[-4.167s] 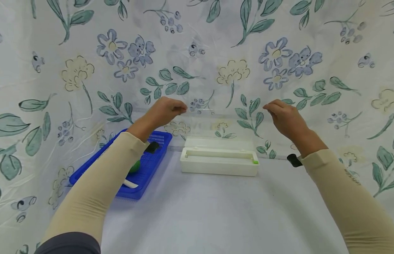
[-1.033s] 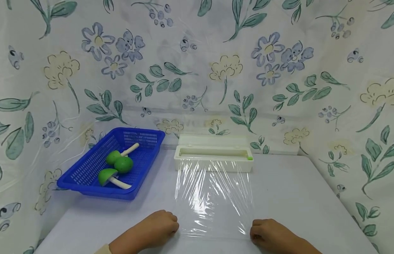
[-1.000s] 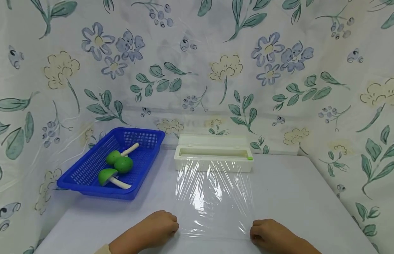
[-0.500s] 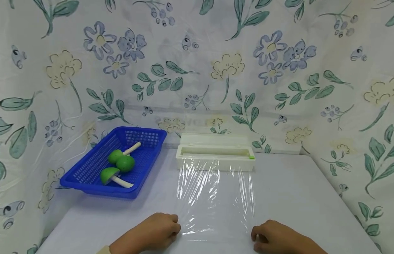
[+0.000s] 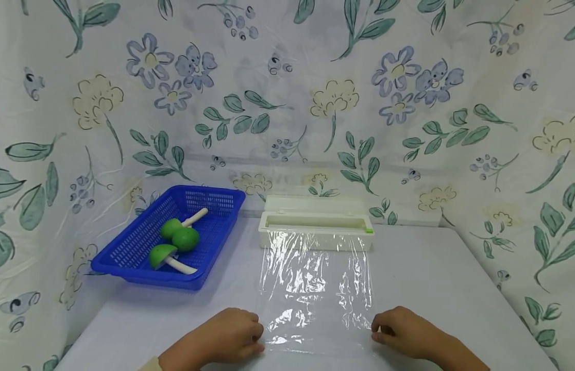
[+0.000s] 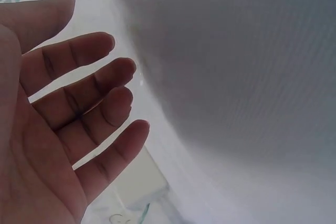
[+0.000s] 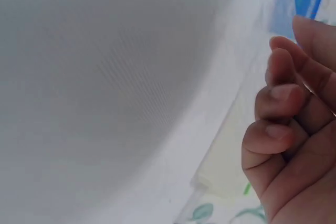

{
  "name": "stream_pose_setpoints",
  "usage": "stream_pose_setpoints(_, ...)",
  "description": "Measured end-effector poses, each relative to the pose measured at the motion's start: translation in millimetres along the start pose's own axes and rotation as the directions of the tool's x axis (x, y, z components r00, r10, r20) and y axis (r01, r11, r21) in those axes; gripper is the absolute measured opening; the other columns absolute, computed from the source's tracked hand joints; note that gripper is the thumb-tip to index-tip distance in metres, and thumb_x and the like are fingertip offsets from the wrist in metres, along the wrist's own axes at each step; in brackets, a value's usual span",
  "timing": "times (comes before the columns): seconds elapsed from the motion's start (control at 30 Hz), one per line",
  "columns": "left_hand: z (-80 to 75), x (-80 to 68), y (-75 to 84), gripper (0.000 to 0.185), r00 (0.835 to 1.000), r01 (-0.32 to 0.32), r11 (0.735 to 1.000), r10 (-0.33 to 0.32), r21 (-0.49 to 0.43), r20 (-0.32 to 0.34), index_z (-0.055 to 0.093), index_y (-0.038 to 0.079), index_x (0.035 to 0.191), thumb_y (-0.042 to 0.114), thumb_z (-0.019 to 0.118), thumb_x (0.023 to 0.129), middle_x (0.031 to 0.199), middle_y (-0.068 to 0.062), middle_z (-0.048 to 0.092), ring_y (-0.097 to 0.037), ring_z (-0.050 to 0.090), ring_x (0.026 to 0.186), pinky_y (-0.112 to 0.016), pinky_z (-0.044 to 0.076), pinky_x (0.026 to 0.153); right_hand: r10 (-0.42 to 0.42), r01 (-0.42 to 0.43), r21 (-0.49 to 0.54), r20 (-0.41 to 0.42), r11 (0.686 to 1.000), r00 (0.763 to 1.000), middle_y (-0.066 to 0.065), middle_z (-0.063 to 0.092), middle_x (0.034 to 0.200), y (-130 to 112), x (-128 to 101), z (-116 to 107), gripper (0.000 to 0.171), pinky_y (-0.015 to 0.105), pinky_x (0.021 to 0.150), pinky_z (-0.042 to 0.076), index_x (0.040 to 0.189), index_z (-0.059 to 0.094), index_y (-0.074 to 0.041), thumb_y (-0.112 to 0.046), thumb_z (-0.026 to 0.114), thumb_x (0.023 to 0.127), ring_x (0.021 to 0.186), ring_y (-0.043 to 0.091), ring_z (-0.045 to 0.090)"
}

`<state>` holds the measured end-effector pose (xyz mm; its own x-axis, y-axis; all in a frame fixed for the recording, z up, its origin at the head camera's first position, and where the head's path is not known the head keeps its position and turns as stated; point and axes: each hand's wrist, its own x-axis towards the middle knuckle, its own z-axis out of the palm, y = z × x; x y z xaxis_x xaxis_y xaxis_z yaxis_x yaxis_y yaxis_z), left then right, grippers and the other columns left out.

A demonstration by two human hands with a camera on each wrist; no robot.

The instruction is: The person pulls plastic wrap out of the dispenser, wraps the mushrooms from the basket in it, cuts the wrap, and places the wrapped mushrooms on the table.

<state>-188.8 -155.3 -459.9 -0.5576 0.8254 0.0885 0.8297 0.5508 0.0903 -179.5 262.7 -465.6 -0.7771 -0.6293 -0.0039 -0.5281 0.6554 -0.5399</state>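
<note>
A sheet of clear plastic wrap [image 5: 315, 293] runs from a white wrap dispenser box [image 5: 315, 240], its lid raised, down the table toward me. The sheet lies slack and wrinkled, with many glints. By its near left corner is my left hand [image 5: 232, 335]. In the left wrist view that hand's fingers [image 6: 100, 95] are spread and relaxed, with the thumb apart. My right hand [image 5: 405, 332] is beside the near right corner. A gap shows between its thumb and forefinger, while its other fingers [image 7: 275, 98] are loosely curled. I see nothing held in either hand.
At the left stands a blue plastic basket [image 5: 218, 247] with several green-capped, white-stemmed mushroom-like pieces [image 5: 185, 238] in it. A white cloth [image 5: 422, 273] covers the table. Behind hangs a floral sheet [image 5: 287, 103]. The dispenser has a small green tab [image 5: 369, 231] at its right end.
Both hands came down from above the dispenser and drew the plastic wrap out toward me. Within the last second the fingers let go, and the taut sheet slackened onto the table.
</note>
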Motion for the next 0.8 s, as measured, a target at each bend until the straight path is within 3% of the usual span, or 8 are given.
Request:
stream_pose_setpoints(0.23, -21.1, 4.7, -10.8, 0.018, 0.997, 0.077, 0.997, -0.077, -0.016, 0.016, 0.063, 0.022, 0.075, 0.03, 0.07, 0.089, 0.067, 0.018, 0.044, 0.001, 0.038, 0.057, -0.022, 0.036, 0.052, 0.096, -0.092, 0.061, -0.068, 0.994, 0.993, -0.011, 0.063, 0.079, 15, 12, -30, 0.016, 0.025, 0.058, 0.049, 0.096, 0.07, -0.014, -0.028, 0.063, 0.096, 0.068, 0.004, 0.055)
stream_pose_setpoints(0.33, -40.9, 7.2, -22.8, 0.015, 0.994, 0.102, 0.995, -0.102, 0.004, -0.031, 0.064, 0.02, 0.077, 0.025, 0.071, 0.088, 0.068, 0.015, 0.047, -0.001, 0.041, 0.058, -0.023, 0.039, 0.052, 0.12, -0.114, 0.05, -0.132, 0.992, 0.984, -0.006, 0.065, 0.084, 22, 20, -44, 0.019, 0.026, 0.061, 0.05, 0.098, 0.07, -0.01, -0.027, 0.062, 0.097, 0.072, 0.006, 0.057)
stream_pose_setpoints(0.43, -68.9, 7.9, -38.4, 0.011, 0.979, 0.196, 0.98, -0.194, 0.026, -0.066, 0.066, 0.02, 0.081, 0.024, 0.071, 0.089, 0.072, 0.015, 0.052, -0.001, 0.045, 0.061, -0.024, 0.043, 0.054, 0.145, -0.137, 0.052, -0.2, 0.989, 0.969, -0.002, 0.065, 0.085, 30, 33, -54, 0.019, 0.027, 0.062, 0.05, 0.098, 0.069, -0.008, -0.025, 0.062, 0.097, 0.074, 0.01, 0.057)
stream_pose_setpoints(0.57, -105.8, 6.0, -68.5, 0.004, 0.933, 0.359, 0.934, -0.358, -0.004, -0.034, 0.07, 0.02, 0.088, 0.02, 0.069, 0.092, 0.078, 0.015, 0.058, -0.003, 0.051, 0.066, -0.025, 0.049, 0.062, 0.224, -0.205, 0.096, -0.292, 0.974, 0.93, 0.003, 0.066, 0.089, 44, 53, -61, 0.02, 0.029, 0.063, 0.049, 0.103, 0.069, -0.006, -0.023, 0.062, 0.097, 0.077, 0.015, 0.056)
stream_pose_setpoints(0.7, -129.0, -0.6, -111.5, 0.006, 0.912, 0.409, 0.907, -0.41, -0.099, 0.009, 0.071, 0.015, 0.093, 0.011, 0.066, 0.093, 0.084, 0.008, 0.065, -0.009, 0.056, 0.072, -0.032, 0.052, 0.068, 0.293, -0.237, 0.184, -0.404, 0.954, 0.867, 0.01, 0.066, 0.093, 58, 75, -62, 0.023, 0.033, 0.064, 0.048, 0.111, 0.067, -0.003, -0.022, 0.06, 0.098, 0.08, 0.02, 0.056)
stream_pose_setpoints(0.8, -136.2, -7.8, -145.1, 0.008, 0.89, 0.455, 0.882, -0.453, -0.125, 0.045, 0.07, 0.014, 0.094, 0.01, 0.064, 0.094, 0.088, 0.004, 0.065, -0.013, 0.058, 0.076, -0.037, 0.052, 0.071, 0.315, -0.24, 0.212, -0.481, 0.947, 0.818, 0.013, 0.066, 0.098, 67, 89, -60, 0.027, 0.036, 0.069, 0.049, 0.114, 0.065, -0.002, -0.023, 0.058, 0.1, 0.086, 0.024, 0.058)
